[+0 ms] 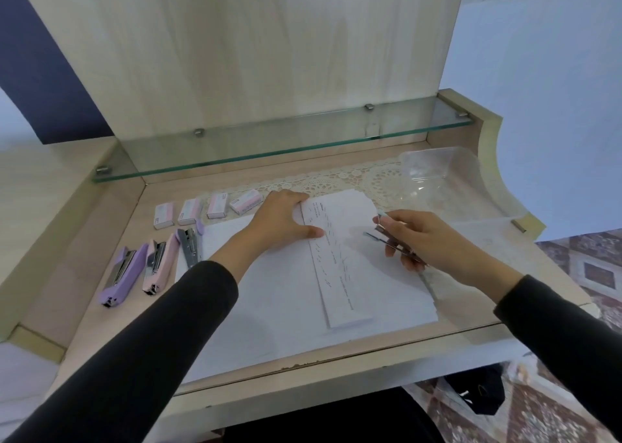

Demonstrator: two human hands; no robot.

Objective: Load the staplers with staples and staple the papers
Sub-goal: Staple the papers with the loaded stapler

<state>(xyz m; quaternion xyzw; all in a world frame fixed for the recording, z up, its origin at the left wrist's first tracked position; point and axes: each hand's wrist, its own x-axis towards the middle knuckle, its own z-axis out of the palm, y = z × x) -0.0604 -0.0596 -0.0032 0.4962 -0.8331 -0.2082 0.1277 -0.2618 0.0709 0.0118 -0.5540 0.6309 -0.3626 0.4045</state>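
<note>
My left hand [281, 222] grips the top left edge of a narrow written paper slip [340, 257] that lies on a stack of white sheets [276, 294]. My right hand [420, 239] holds a pale green stapler [390, 232] with its metal jaws parted, its tip at the slip's right edge. On the left of the desk lie a purple stapler [123, 276], a pink stapler [160, 262] and a lilac stapler [192, 245] swung open. Several small staple boxes [208, 207] sit in a row behind them.
A clear plastic container [447, 180] stands at the back right on a lace doily [340, 178]. A glass shelf [279, 143] hangs over the back of the desk. The desk's front edge [336, 358] runs below the sheets.
</note>
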